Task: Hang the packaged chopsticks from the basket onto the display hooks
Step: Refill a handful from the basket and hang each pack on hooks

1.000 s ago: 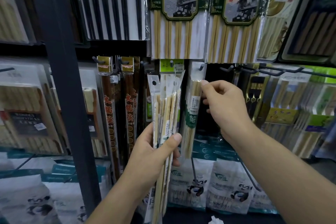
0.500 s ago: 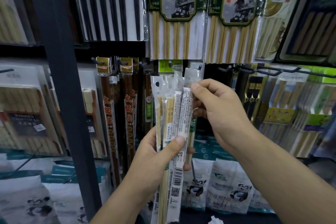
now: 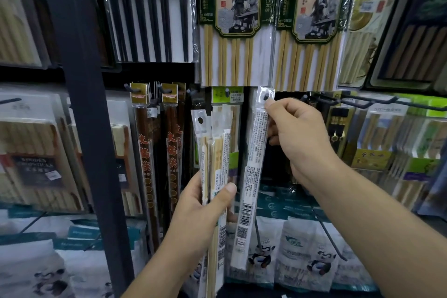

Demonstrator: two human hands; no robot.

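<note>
Head camera: pinching one chopstick pack [image 3: 254, 176] at its top with right hand [image 3: 297, 143], hole at the hook tip [image 3: 265, 97]; clutching spare packs [image 3: 217, 152] in left hand [image 3: 205, 203]. Could slip off or tear if pushed askew.

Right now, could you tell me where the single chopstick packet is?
The chopstick packet is mid-view, its top pinched by the right hand at a hook tip, just right of the left hand's bundle.
</note>
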